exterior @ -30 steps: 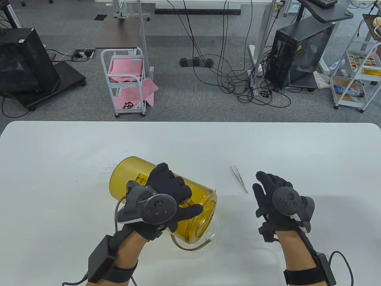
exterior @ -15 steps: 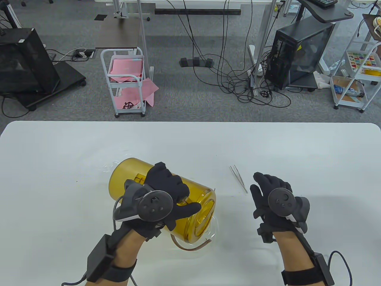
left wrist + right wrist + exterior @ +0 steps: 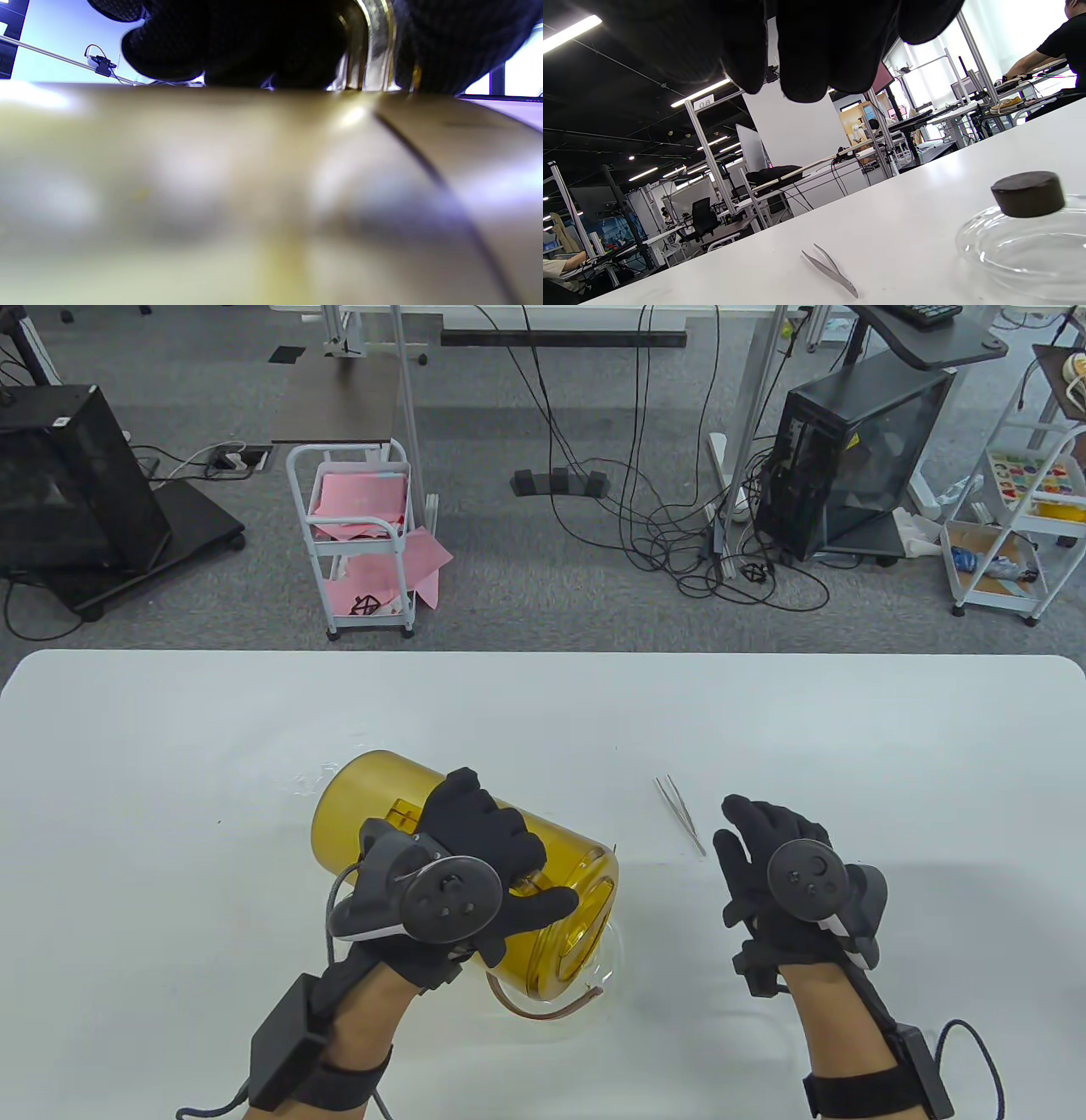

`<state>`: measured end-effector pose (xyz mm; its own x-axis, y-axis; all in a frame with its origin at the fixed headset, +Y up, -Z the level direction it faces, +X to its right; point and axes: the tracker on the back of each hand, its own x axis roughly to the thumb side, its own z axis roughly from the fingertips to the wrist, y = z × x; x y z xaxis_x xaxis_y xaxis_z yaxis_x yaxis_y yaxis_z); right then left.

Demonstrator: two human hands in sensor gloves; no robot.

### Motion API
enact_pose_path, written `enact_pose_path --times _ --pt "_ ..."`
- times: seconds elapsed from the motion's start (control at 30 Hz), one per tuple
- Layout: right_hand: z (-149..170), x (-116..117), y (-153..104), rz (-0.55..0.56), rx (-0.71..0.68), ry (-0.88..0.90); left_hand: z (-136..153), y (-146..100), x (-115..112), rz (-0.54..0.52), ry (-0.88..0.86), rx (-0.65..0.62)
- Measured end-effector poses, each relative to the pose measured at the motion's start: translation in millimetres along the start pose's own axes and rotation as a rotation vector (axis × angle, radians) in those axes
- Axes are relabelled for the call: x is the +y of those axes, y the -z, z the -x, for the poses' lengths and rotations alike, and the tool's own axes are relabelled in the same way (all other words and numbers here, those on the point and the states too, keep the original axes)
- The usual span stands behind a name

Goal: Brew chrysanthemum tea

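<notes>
A large amber see-through pitcher (image 3: 373,802) lies tilted, its mouth low over a clear glass vessel (image 3: 612,963) with a brown curved piece. My left hand (image 3: 501,857) grips the pitcher from above, with the fingers curled at its handle. In the left wrist view the pitcher wall (image 3: 271,190) fills the frame beneath my left hand's fingers (image 3: 237,42). My right hand (image 3: 751,848) hovers with relaxed fingers and holds nothing, just right of thin metal tweezers (image 3: 681,813). The right wrist view shows the tweezers (image 3: 831,271) and a glass lid (image 3: 1026,237) with a dark knob.
The white table (image 3: 170,814) runs wide on both sides of my hands. A faint clear object (image 3: 307,782) lies by the pitcher's base. Beyond the far edge stand a white cart (image 3: 361,534), cables and computer cases on the floor.
My right hand has shifted slightly to the left. The left hand and the tilted pitcher have stayed almost in place.
</notes>
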<state>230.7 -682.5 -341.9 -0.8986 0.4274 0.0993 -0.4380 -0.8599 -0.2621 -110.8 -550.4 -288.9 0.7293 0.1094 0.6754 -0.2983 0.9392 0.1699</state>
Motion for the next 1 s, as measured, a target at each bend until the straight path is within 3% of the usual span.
enact_pose_path --times 1.0 --pt "-2.2 0.3 1.4 -0.031 -0.018 -0.024 -4.3 -0.8 -0.5 0.002 0.011 0.0"
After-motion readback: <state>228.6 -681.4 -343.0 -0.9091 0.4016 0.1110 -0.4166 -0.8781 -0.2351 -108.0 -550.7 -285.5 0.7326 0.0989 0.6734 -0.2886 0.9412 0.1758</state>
